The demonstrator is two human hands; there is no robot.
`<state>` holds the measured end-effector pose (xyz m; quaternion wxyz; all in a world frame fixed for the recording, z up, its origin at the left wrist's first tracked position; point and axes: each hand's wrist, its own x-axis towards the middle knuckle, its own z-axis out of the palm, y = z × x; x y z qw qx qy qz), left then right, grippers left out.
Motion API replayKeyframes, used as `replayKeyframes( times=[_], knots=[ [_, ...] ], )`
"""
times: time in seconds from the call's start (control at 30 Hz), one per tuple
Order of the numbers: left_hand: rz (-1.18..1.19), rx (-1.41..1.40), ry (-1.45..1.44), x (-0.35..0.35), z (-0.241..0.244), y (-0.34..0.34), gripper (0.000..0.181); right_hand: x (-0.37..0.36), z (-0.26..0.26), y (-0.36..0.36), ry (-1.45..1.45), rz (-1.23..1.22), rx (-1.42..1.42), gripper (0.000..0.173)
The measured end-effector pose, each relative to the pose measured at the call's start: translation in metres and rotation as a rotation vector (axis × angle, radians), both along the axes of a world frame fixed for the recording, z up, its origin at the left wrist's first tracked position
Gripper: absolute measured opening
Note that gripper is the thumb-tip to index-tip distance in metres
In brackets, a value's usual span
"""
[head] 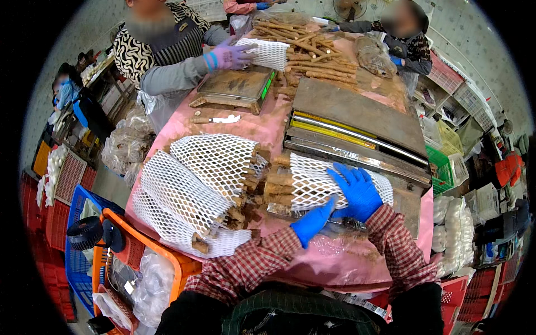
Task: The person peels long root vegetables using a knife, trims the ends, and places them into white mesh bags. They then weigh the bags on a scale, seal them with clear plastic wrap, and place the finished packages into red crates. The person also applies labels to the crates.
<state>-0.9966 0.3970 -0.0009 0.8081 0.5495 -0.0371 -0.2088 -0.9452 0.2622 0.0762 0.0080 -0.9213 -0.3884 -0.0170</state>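
Observation:
A bundle of long brown roots (278,188), likely yams, lies before me in a white foam net sleeve (312,180), its root ends sticking out on the left. My right hand (358,192), in a blue glove, is spread over the sleeve and grips it from above. Also blue-gloved, my left hand (312,224) is at the bundle's near edge with fingers pointing toward the right hand; its fingertips' hold is unclear. Clear film (284,209) shows beneath the bundle. Just beyond stands a film-wrapping machine (356,113) with metal rollers.
Several netted bundles (184,188) are piled at left. A knife (217,119) lies near a scale (236,90), where a co-worker's gloved hand (230,54) holds another sleeve (268,54). Loose roots (310,46) cover the far table. An orange crate (146,234) stands at the near left.

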Motion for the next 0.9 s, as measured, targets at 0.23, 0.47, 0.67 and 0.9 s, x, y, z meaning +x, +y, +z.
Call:
replayKeyframes(
  times=[0.23,0.47,0.67,0.9],
  knots=[
    [0.713,0.640,-0.737,-0.026,0.031,0.087,0.041,-0.005,-0.011,-0.013,-0.062,-0.148,0.088,0.090],
    [0.610,0.099,-0.371,0.035,0.005,0.081,0.048,-0.008,-0.021,0.000,-0.194,-0.164,-0.033,0.090],
    [0.347,0.068,-0.133,0.035,0.020,0.074,0.050,-0.007,-0.023,-0.004,-0.155,-0.213,-0.021,0.093],
    [0.373,0.066,-0.343,0.049,-0.011,0.084,0.054,-0.014,-0.020,0.008,-0.171,-0.175,0.057,0.090]
  ],
)
